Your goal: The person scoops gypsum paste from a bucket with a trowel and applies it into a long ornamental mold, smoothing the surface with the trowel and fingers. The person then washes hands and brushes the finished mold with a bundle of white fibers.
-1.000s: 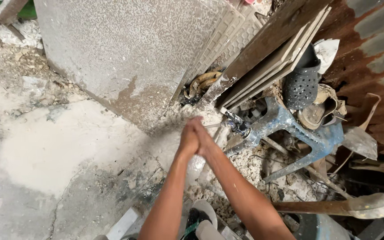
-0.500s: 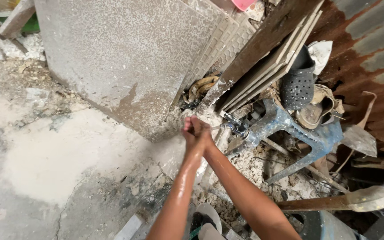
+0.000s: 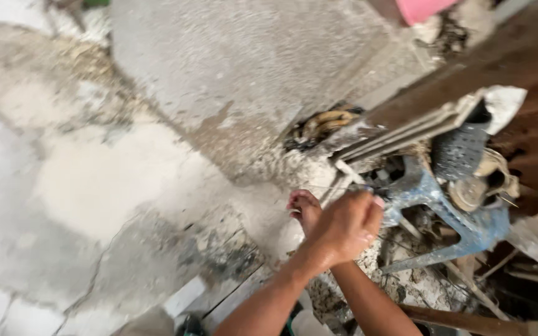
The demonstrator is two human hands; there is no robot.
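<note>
My left hand is a wet, loosely closed fist in the middle of the view. Its forearm reaches up from the bottom left. My right hand lies just behind and to the left of it, fingers curled, touching the left hand. The right forearm crosses under the left wrist, which hides the right palm. I see no object held in either hand. Both hands hover over rubble, close to the leg of an overturned blue plastic stool.
A big grey concrete slab leans at the back. Stacked flat boards, a dark perforated basket and a rusty corrugated sheet crowd the right. A trowel blade lies by the stool. The cracked cement floor stretches left.
The hands were pressed palm to palm with fingers straight. Now they are curled and crossed over each other. The view has moved closer and shifted toward the stool.
</note>
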